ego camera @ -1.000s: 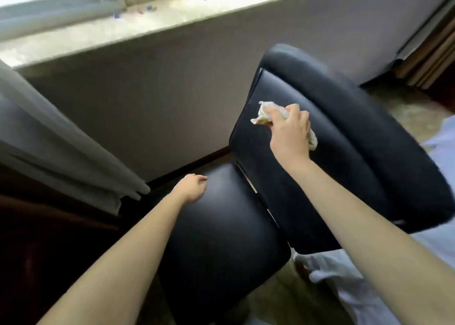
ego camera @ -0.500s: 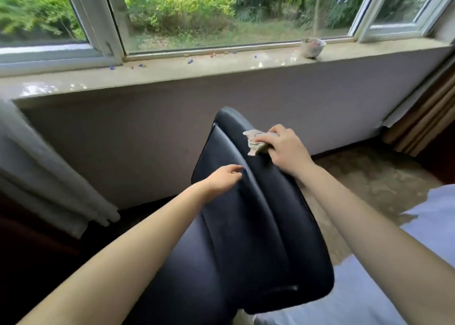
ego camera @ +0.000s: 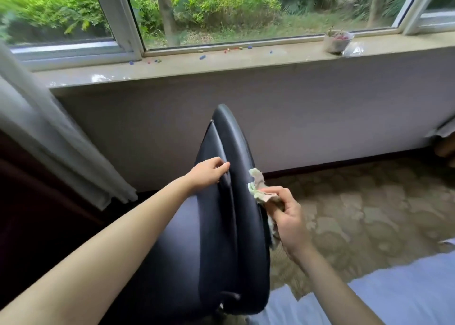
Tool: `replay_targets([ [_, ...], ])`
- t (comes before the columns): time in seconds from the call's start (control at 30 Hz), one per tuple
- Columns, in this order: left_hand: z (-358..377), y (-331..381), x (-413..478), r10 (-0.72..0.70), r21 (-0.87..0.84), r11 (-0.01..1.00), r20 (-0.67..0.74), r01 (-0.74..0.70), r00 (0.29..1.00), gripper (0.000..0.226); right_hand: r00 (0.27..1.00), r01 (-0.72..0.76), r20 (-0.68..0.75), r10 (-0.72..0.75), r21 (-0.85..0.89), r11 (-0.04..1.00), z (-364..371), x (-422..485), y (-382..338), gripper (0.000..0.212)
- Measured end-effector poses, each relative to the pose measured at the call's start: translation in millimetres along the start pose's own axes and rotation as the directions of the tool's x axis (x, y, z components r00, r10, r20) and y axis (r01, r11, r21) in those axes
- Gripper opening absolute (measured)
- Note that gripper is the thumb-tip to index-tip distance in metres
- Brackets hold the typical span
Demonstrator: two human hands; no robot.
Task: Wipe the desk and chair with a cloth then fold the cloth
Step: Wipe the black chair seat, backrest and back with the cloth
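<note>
Since half a sec ago the right hand w/ the cloth has dropped from the top of the chair to the rear face of its backrest, and the left hand has come up onto the backrest's front edge. Chair is black, seen nearly edge-on, backrest upright in the middle, seat to the left of it. Behind it a pale wall under a wide window; patterned floor on the right, white curtain on the left, pale blue fabric bottom right. Left hand: fingers curled over the front edge, gripping it. Right hand: thumb & fingers pinching the crumpled cloth, which lies against the back of the backrest approx. halfway up. On the sill a small cup on the right & tiny coloured bits scattered.
</note>
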State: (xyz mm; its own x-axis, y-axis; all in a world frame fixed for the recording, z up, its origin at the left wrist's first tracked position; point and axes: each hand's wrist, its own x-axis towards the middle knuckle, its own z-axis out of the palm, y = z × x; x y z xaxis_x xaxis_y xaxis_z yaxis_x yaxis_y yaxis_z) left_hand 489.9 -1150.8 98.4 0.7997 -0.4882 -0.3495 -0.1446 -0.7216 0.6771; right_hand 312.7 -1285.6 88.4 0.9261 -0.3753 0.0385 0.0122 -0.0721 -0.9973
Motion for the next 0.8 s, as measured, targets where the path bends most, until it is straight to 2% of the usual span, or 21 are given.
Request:
replay_targets([
  [0.1, -2, 9, -1, -0.019, 0.015, 1.0, -0.009, 0.019, 1.0, 0.03, 0.995, 0.094, 0.052, -0.087, -0.148, 0.984, -5, 6, -12, 0.037],
  [0.17, 1, 11, -3, -0.035, 0.007, 0.999, -0.013, 0.035, 0.999, 0.03, 0.981, 0.19, 0.112, -0.159, -0.375, 0.907, -7, 27, -20, 0.035],
  [0.23, 4, 10, -7, -0.036, -0.021, 0.999, -0.024, 0.035, 0.999, 0.03, 0.96, 0.279, 0.18, -0.213, -0.626, 0.729, 0, 56, -27, 0.032],
  [0.3, 6, 10, -14, -0.042, -0.066, 0.997, -0.023, 0.041, 0.999, 0.028, 0.941, 0.337, 0.289, -0.174, -0.804, 0.489, 12, 73, -41, 0.032],
  [0.37, 8, 8, -19, -0.05, -0.127, 0.991, -0.012, 0.048, 0.999, 0.028, 0.891, 0.453, 0.426, -0.158, -0.864, 0.22, 23, 69, -55, 0.026],
  [0.4, 9, 7, -21, -0.049, -0.152, 0.987, -0.003, 0.048, 0.999, 0.029, 0.839, 0.531, 0.506, -0.202, -0.842, 0.096, 25, 63, -58, 0.021],
  [0.43, 11, 6, -22, -0.052, -0.172, 0.984, 0.006, 0.053, 0.999, 0.031, 0.781, 0.602, 0.58, -0.232, -0.797, 0.035, 25, 50, -58, 0.018],
  [0.5, 12, 6, -23, -0.052, -0.189, 0.981, -0.002, 0.051, 0.999, 0.034, 0.648, 0.75, 0.732, -0.21, -0.662, 0.003, 22, 15, -57, 0.032],
  [0.57, 12, 5, -22, -0.047, -0.18, 0.983, -0.027, 0.041, 0.999, 0.035, 0.522, 0.851, 0.844, -0.126, -0.525, 0.006, 20, -21, -50, 0.044],
  [0.63, 11, 5, -23, -0.051, -0.159, 0.986, -0.024, 0.046, 0.998, 0.035, 0.416, 0.909, 0.909, 0.008, -0.416, -0.001, 17, -51, -51, 0.04],
  [0.67, 12, 4, -23, -0.054, -0.149, 0.987, -0.018, 0.051, 0.998, 0.034, 0.385, 0.923, 0.921, 0.054, -0.385, -0.001, 15, -61, -53, 0.032],
  [0.73, 15, 2, -26, -0.049, -0.131, 0.99, -0.002, 0.048, 0.999, 0.027, 0.344, 0.937, 0.938, 0.032, -0.346, 0.053, 12, -66, -53, 0.018],
  [0.8, 18, 1, -30, -0.038, -0.116, 0.993, -0.005, 0.037, 0.999, 0.021, 0.359, 0.928, 0.932, -0.047, -0.351, 0.124, 7, -48, -51, 0.014],
])
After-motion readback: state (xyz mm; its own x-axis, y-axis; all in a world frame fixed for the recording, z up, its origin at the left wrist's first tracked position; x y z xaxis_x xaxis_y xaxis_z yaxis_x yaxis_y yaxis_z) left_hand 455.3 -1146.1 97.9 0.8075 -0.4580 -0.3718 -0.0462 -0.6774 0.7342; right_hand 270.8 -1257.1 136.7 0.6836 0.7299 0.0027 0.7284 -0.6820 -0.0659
